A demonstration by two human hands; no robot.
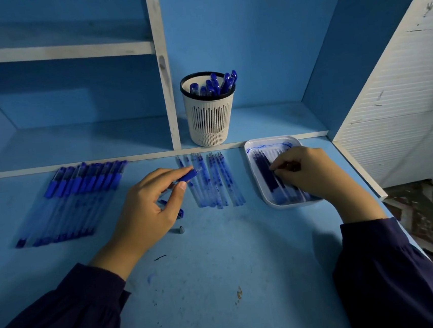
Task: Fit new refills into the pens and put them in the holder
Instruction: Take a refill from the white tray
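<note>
My left hand (148, 204) grips a blue pen barrel (187, 176) above the desk. A blue pen cap (173, 207) lies under that hand, and a small grey pen tip (180, 230) lies just below it. My right hand (308, 170) reaches into the white tray (263, 196) and pinches a dark blue refill (266, 175) among several there. Several ink-stained used refills (212, 182) lie in a row between my hands. A row of capped blue pens (73, 201) lies at the left. The white slotted holder (209, 111) stands at the back with several blue pens in it.
The blue desk (221, 282) carries ink specks and a small dark mark. A white shelf divider (164, 68) rises just left of the holder. A white slatted panel (401, 93) closes off the right side, and the desk edge drops off beyond the tray.
</note>
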